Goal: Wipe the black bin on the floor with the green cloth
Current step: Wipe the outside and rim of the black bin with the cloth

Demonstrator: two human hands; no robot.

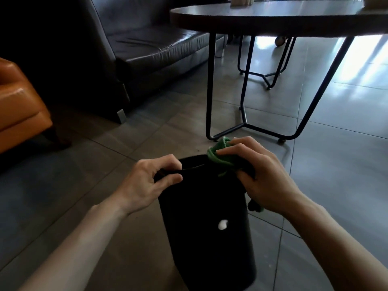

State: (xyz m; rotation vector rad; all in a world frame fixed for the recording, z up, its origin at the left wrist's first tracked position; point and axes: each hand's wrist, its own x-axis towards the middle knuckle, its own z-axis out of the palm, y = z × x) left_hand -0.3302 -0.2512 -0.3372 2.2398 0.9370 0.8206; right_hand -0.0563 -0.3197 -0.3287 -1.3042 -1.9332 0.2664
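Observation:
A tall black bin (210,227) stands on the tiled floor between my forearms, with a small white spot on its near side. My left hand (151,181) pinches the bin's rim on the left. My right hand (262,179) grips the green cloth (220,153) and presses it over the rim on the right, thumb on the near side of the rim, fingers over the top. A bit of the cloth hangs out below my right palm. Most of the cloth is hidden under the hand.
A round dark table (273,15) on thin black metal legs (210,87) stands just beyond the bin. A dark leather sofa (147,45) is at the back left and an orange seat (19,101) at the far left. Grey floor tiles (336,164) spread to the right.

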